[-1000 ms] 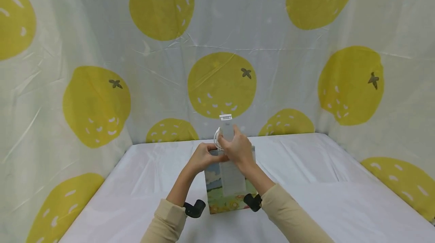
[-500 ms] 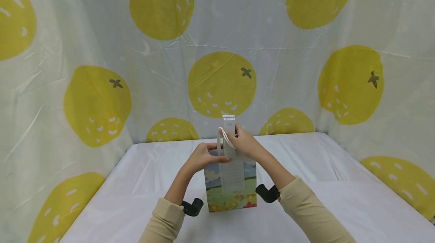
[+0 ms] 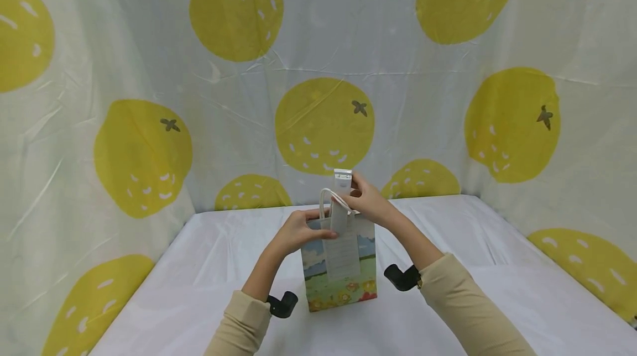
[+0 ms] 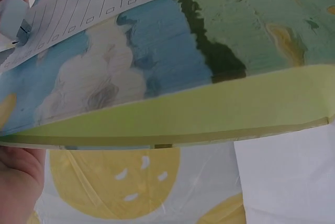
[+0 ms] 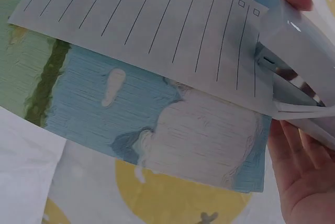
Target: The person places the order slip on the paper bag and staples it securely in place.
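Observation:
A paper gift bag (image 3: 313, 284) with a painted meadow and sky stands upright on the table, a lined white paper sheet (image 3: 343, 259) lying against its front. My left hand (image 3: 298, 229) pinches the bag's top edge together with the sheet, thumb in front and fingers behind. At the top, my right hand (image 3: 370, 201) holds a white stapler (image 3: 342, 179) upright beside the white cord handle (image 3: 323, 195). The right wrist view shows the stapler (image 5: 301, 51) overlapping the sheet's upper end, its jaws apart, with the right hand's fingers (image 5: 290, 140) behind the bag.
A white cloth covers the table (image 3: 224, 267). Behind and at both sides hangs a pale curtain (image 3: 239, 85) printed with large yellow fruit. Black wrist cameras (image 3: 283, 304) sit on both forearms.
My right hand has moved right along the bag's top with the stapler, which now stands further right. The cord handle has shifted and leans right. My left hand keeps its place on the bag.

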`<state>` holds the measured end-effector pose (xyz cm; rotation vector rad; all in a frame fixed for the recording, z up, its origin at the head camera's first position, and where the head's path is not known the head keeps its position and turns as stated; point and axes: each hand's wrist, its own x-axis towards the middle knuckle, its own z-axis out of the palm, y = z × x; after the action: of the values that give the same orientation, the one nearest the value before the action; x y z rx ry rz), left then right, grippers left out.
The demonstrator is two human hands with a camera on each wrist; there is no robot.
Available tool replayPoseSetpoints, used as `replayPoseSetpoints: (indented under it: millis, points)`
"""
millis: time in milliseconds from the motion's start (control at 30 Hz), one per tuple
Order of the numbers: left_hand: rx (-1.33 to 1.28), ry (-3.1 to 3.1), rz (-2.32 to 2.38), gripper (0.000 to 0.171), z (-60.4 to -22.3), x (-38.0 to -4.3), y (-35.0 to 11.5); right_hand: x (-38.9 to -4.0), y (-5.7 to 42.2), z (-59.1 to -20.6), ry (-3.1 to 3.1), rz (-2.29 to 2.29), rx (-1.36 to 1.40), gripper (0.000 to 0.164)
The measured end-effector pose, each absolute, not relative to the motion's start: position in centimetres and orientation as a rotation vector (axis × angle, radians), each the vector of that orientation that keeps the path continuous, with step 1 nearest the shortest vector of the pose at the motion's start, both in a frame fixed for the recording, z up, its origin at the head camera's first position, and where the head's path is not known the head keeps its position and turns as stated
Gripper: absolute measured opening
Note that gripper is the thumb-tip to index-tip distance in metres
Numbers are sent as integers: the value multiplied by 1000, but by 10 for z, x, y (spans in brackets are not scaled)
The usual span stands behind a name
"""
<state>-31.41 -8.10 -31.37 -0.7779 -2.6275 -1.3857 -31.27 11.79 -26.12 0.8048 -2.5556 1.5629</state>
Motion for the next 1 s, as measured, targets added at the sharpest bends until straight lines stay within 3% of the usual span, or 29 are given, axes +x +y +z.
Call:
replayPoseSetpoints:
  millis: [700,1000]
  points:
    - [-715,-2466,-1618,34,-333,-315,-102,-311,124,-268,-2412,1558,676,53]
    - [-662,-2466,-1633,24,-317,-288,-98,-311,124,-272,-2372,1654,638,57]
